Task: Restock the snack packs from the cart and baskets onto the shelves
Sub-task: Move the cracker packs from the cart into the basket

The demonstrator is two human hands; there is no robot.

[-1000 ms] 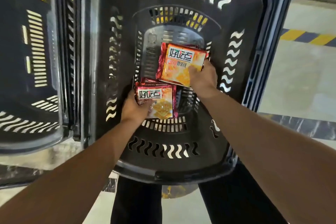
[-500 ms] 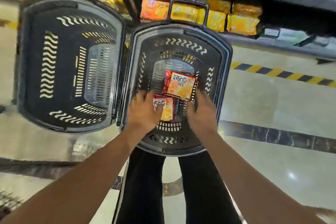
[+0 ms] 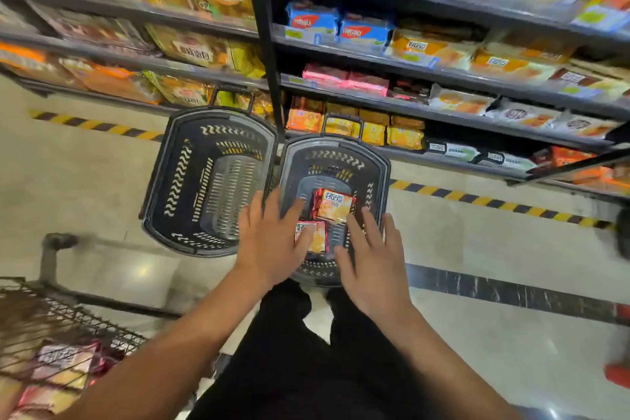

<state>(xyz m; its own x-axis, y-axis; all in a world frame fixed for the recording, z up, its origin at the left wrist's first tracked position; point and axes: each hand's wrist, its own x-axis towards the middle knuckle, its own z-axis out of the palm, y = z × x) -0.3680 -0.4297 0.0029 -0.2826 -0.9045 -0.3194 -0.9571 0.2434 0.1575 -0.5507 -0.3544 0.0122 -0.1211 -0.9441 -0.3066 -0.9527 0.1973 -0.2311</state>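
Both your hands hover over the right-hand basket [image 3: 335, 160] with fingers spread wide and holding nothing — the left hand [image 3: 272, 239] sits above the nearer snack pack [image 3: 318, 237], its fingertips overlapping that pack's left edge in this view, and the right hand [image 3: 373, 261] is just beside the farther snack pack [image 3: 334, 205]. Both packs lie flat on the basket floor, the farther one tilted and overlapping the nearer one's top edge. The left-hand basket [image 3: 191, 177] looks empty, and more packs wait in the wire cart [image 3: 51, 320] at your lower left.

The risk is in the grab. The wrappers look glossy and thin, so a flat palm will likely slide across rather than lift; curl your fingers under an edge. Because the packs overlap, pulling the lower one first could drag the upper one against the basket wall or flip it. The shelves [image 3: 443, 75] are already crowded, so pushing a pack in hard could knock a neighbour off the front lip. The view is blurred — find a matching row first.
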